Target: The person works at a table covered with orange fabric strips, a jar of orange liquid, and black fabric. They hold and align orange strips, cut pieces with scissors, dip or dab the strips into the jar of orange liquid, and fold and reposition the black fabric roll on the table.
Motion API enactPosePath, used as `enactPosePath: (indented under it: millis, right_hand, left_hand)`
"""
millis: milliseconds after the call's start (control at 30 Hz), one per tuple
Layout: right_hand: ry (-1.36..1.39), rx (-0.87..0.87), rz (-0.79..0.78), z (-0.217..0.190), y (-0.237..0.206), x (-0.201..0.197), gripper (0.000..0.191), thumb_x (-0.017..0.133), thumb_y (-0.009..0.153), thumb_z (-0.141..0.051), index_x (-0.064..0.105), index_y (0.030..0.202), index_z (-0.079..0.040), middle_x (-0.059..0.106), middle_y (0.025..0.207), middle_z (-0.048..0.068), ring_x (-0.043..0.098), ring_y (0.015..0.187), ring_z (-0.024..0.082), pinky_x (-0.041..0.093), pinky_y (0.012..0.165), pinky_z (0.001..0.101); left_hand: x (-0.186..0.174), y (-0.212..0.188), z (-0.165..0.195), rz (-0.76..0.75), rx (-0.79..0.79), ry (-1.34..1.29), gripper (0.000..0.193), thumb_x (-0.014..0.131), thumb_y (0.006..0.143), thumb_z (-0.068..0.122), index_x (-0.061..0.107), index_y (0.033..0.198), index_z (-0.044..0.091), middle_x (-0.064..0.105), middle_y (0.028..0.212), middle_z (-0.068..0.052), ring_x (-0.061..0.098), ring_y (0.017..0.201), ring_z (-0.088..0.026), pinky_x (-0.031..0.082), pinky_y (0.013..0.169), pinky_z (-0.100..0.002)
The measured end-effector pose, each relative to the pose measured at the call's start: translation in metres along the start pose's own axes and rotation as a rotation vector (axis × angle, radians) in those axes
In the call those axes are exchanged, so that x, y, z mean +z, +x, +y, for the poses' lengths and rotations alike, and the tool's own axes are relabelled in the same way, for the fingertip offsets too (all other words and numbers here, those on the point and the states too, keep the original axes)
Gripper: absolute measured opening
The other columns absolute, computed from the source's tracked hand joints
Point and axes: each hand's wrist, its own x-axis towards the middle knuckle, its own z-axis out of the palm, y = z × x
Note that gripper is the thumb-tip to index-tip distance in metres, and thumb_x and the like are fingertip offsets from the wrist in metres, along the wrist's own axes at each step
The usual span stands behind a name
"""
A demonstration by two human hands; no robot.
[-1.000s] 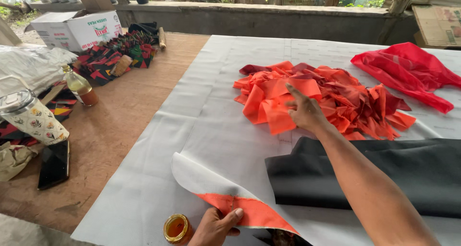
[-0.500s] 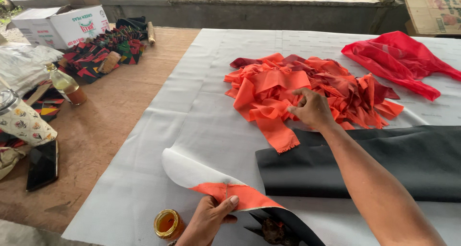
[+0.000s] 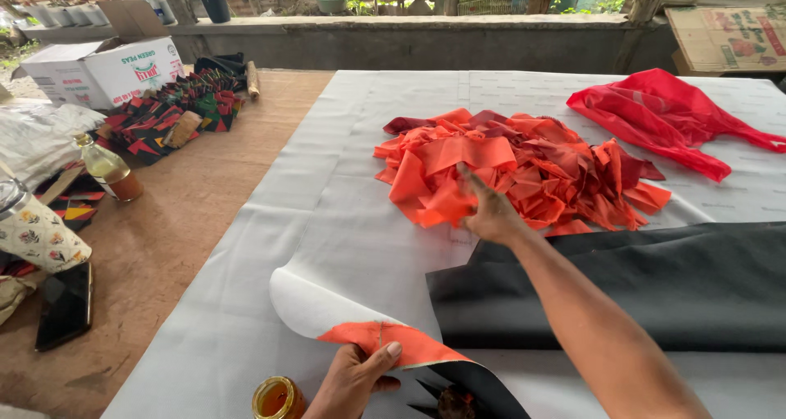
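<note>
the left hand (image 3: 354, 380) pinches a white backing sheet (image 3: 327, 300) by its curled edge, thumb on top of an orange triangle (image 3: 385, 339) stuck at that edge. the sheet's corner is lifted and folded back off the bench (image 3: 196, 223), showing its pale underside. just beside this hand stands one small open jar of amber paste (image 3: 277, 399).

the right hand (image 3: 490, 210) lies across the near edge of the pile of orange fabric pieces (image 3: 516, 169), fingers spread and reaching into the scraps; whether it has closed on one piece cannot be told. the pile sits in the middle of the grey cloth cover (image 3: 344, 157), with one black cloth (image 3: 622, 284) lying flat just in front of it and one red plastic bag (image 3: 663, 116) well apart behind it.

judging by what lies there, the work looks early: only one orange triangle is fixed on the sheet, while the pile holds too many loose pieces to count. a dark patterned bit shows under the sheet at the bottom edge, too cut off to tell.

at the left side stand one bottle of amber liquid (image 3: 110, 169), one dark phone (image 3: 64, 304), one white cardboard box (image 3: 102, 71) and a heap of finished patchwork (image 3: 168, 112) in red, black and green.
</note>
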Motion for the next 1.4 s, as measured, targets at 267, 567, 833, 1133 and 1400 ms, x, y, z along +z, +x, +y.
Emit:
enactPosePath:
  millis: [267, 567, 833, 1133, 1400]
  right_hand:
    - [-0.261, 0.007, 0.129, -0.024, -0.026, -0.052, 0.073, 0.081, 0.084, -0.037, 0.049, 0.148, -0.027, 0.079, 0.1, 0.008, 0.076, 0.093, 0.022, 0.059, 0.087, 0.0382]
    - [0.388, -0.005, -0.358, -0.036, -0.191, -0.079, 0.115, 0.08, 0.085, -0.044, 0.004, 0.169, -0.025, 0.074, 0.118, 0.009, 0.075, 0.098, 0.016, 0.058, 0.087, 0.0353]
    - [0.329, 0.034, 0.079, 0.003, -0.173, -0.121, 0.08, 0.084, 0.087, -0.021, 0.044, 0.155, -0.009, 0.066, 0.134, 0.01, 0.072, 0.093, 0.016, 0.061, 0.078, 0.0341]
    - [0.858, 0.095, -0.077, 0.005, -0.118, -0.12, 0.081, 0.059, 0.09, -0.008, 0.033, 0.165, -0.02, 0.069, 0.106, 0.02, 0.075, 0.08, 0.017, 0.066, 0.076, 0.0343]
    - [-0.079, -0.245, -0.287, 0.03, -0.111, -0.034, 0.118, 0.088, 0.072, -0.023, 0.011, 0.161, -0.016, 0.058, 0.138, 0.018, 0.067, 0.105, 0.03, 0.051, 0.094, 0.0411]
  left_hand:
    - [0.017, -0.025, 0.017, 0.035, -0.094, -0.096, 0.038, 0.069, 0.093, 0.033, 0.066, 0.113, 0.002, 0.073, 0.109, -0.008, 0.07, 0.101, -0.018, 0.062, 0.085, -0.04]
    - [0.064, 0.001, 0.049, 0.079, 0.204, -0.474, 0.02, 0.065, 0.097, 0.022, 0.064, 0.095, 0.002, 0.068, 0.093, -0.004, 0.068, 0.085, -0.015, 0.062, 0.08, -0.041]
    - [0.104, -0.003, 0.041, -0.061, 0.181, -0.329, 0.021, 0.065, 0.098, 0.023, 0.069, 0.098, 0.002, 0.07, 0.093, -0.004, 0.062, 0.079, -0.015, 0.061, 0.082, -0.041]
    - [0.097, -0.018, 0.042, -0.039, 0.127, -0.312, 0.023, 0.066, 0.094, 0.026, 0.071, 0.099, 0.004, 0.072, 0.098, -0.003, 0.069, 0.09, -0.013, 0.06, 0.08, -0.038]
    - [0.071, 0.015, 0.041, -0.047, 0.068, -0.319, 0.029, 0.067, 0.094, 0.032, 0.07, 0.098, 0.003, 0.074, 0.101, -0.007, 0.07, 0.099, -0.016, 0.057, 0.08, -0.038]
